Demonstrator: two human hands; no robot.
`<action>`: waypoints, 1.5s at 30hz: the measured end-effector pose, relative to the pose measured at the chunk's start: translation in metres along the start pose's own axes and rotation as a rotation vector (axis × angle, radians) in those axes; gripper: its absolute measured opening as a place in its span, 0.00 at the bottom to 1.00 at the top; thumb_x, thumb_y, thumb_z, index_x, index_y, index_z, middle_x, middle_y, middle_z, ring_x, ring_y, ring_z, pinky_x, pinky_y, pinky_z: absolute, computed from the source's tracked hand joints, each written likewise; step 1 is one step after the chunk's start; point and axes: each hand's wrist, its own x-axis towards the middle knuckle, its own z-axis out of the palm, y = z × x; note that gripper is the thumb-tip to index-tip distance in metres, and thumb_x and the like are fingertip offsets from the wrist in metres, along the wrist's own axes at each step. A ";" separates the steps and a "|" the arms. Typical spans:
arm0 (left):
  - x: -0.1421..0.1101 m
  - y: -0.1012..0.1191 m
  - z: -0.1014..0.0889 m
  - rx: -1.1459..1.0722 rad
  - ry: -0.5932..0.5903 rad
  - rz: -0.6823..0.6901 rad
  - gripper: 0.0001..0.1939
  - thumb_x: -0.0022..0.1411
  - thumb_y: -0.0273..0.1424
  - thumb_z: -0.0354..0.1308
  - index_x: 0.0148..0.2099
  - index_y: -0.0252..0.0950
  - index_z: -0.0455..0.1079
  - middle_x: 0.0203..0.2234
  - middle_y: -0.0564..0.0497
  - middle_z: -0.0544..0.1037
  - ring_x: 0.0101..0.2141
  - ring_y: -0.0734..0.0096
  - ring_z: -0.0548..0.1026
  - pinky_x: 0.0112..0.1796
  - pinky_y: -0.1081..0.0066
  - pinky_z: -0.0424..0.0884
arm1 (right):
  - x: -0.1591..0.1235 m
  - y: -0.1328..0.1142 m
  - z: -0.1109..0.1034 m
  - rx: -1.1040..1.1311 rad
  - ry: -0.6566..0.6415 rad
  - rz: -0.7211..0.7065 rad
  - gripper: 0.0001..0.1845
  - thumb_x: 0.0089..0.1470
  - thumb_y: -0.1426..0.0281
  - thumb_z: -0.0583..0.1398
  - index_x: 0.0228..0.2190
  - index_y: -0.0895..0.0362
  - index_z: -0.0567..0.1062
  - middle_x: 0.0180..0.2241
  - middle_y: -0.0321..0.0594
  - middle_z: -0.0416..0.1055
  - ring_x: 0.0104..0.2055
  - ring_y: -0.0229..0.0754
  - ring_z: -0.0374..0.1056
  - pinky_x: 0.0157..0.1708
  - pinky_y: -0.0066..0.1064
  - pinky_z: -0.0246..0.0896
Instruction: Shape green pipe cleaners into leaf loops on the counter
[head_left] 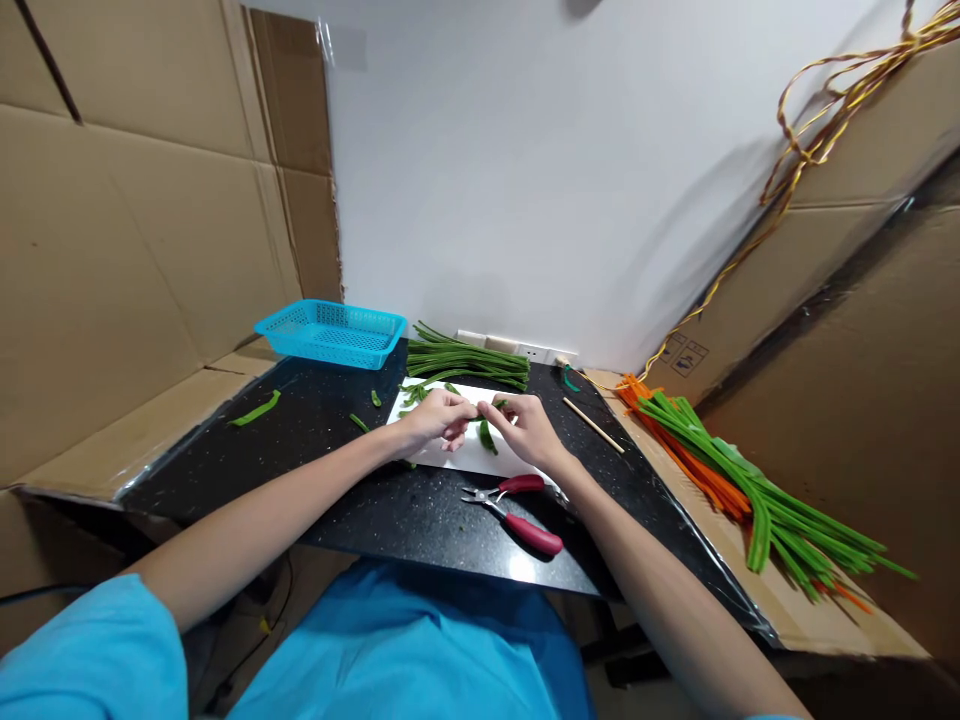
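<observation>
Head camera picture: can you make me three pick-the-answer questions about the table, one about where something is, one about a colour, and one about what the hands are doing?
1. Where do the pliers lie?
A. in the basket
B. on the black table, near the person
C. on the cardboard to the right

2. What colour is the basket?
A. blue
B. red
C. yellow

3. What are the left hand and the right hand doing?
A. resting flat, apart
B. holding the pliers
C. holding a green strip between them over the white board

Answers:
1 B, the red-handled pliers sit on the black table just below the hands.
2 A, its mesh walls are bright blue.
3 C, both sets of fingertips pinch the same green strip.
</observation>
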 end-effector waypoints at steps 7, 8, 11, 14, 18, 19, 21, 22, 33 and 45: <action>0.001 -0.001 -0.002 0.056 0.018 0.059 0.27 0.53 0.47 0.73 0.20 0.36 0.62 0.11 0.57 0.64 0.13 0.77 0.67 0.14 0.77 0.58 | -0.002 0.004 0.000 -0.128 -0.048 -0.066 0.29 0.71 0.54 0.52 0.21 0.55 0.66 0.17 0.31 0.56 0.21 0.35 0.49 0.26 0.31 0.44; 0.002 0.000 -0.003 0.055 0.039 0.077 0.27 0.53 0.46 0.74 0.20 0.36 0.62 0.11 0.57 0.65 0.12 0.78 0.66 0.14 0.78 0.58 | -0.003 0.004 0.000 -0.165 -0.055 -0.083 0.28 0.71 0.56 0.52 0.21 0.55 0.66 0.17 0.31 0.57 0.21 0.35 0.49 0.26 0.31 0.44; 0.003 0.004 -0.009 0.029 0.115 0.143 0.27 0.53 0.45 0.75 0.22 0.35 0.63 0.11 0.58 0.64 0.13 0.79 0.66 0.14 0.78 0.57 | -0.004 0.006 -0.002 -0.256 -0.054 -0.119 0.25 0.70 0.59 0.53 0.21 0.54 0.65 0.17 0.32 0.58 0.20 0.36 0.51 0.26 0.31 0.44; 0.005 0.007 -0.013 0.009 0.175 0.160 0.26 0.54 0.46 0.75 0.25 0.34 0.66 0.12 0.59 0.64 0.13 0.80 0.65 0.14 0.79 0.56 | -0.004 0.007 -0.003 -0.343 -0.040 -0.144 0.23 0.70 0.60 0.54 0.23 0.54 0.66 0.18 0.33 0.61 0.20 0.37 0.53 0.26 0.31 0.44; 0.008 0.004 -0.015 0.006 0.183 0.122 0.26 0.55 0.48 0.74 0.27 0.34 0.68 0.14 0.59 0.66 0.12 0.80 0.65 0.13 0.78 0.56 | -0.005 0.008 -0.004 -0.413 0.025 -0.166 0.17 0.71 0.61 0.54 0.31 0.54 0.72 0.20 0.34 0.66 0.21 0.39 0.59 0.27 0.31 0.47; 0.009 0.004 -0.016 0.009 0.186 0.120 0.25 0.55 0.49 0.73 0.27 0.34 0.68 0.14 0.58 0.67 0.12 0.80 0.66 0.13 0.78 0.56 | -0.005 0.009 -0.004 -0.415 0.057 -0.165 0.15 0.71 0.61 0.54 0.34 0.55 0.73 0.20 0.34 0.67 0.22 0.39 0.61 0.27 0.30 0.48; 0.009 0.003 -0.017 0.018 0.205 0.132 0.25 0.56 0.49 0.72 0.28 0.33 0.69 0.14 0.58 0.67 0.12 0.80 0.65 0.13 0.78 0.56 | -0.005 0.010 -0.005 -0.402 0.135 -0.159 0.13 0.71 0.61 0.55 0.40 0.56 0.74 0.22 0.34 0.68 0.22 0.39 0.63 0.28 0.29 0.51; 0.009 0.003 -0.018 0.023 0.219 0.143 0.25 0.56 0.49 0.72 0.28 0.33 0.70 0.14 0.58 0.67 0.12 0.80 0.65 0.12 0.78 0.56 | -0.005 0.010 -0.006 -0.391 0.172 -0.161 0.12 0.71 0.62 0.54 0.42 0.56 0.74 0.23 0.34 0.69 0.23 0.39 0.63 0.28 0.29 0.52; 0.007 0.007 -0.022 0.035 0.268 0.170 0.25 0.54 0.49 0.73 0.27 0.33 0.71 0.14 0.58 0.67 0.12 0.82 0.63 0.12 0.79 0.54 | -0.006 0.007 -0.004 -0.395 0.217 -0.200 0.10 0.72 0.65 0.55 0.47 0.54 0.74 0.30 0.38 0.76 0.28 0.40 0.68 0.30 0.30 0.57; 0.009 0.005 -0.020 0.021 0.407 0.197 0.21 0.59 0.43 0.70 0.26 0.33 0.70 0.14 0.59 0.64 0.12 0.83 0.61 0.13 0.78 0.51 | -0.003 0.007 -0.007 -0.379 0.190 -0.277 0.08 0.72 0.69 0.55 0.45 0.53 0.76 0.40 0.43 0.77 0.39 0.44 0.72 0.33 0.32 0.66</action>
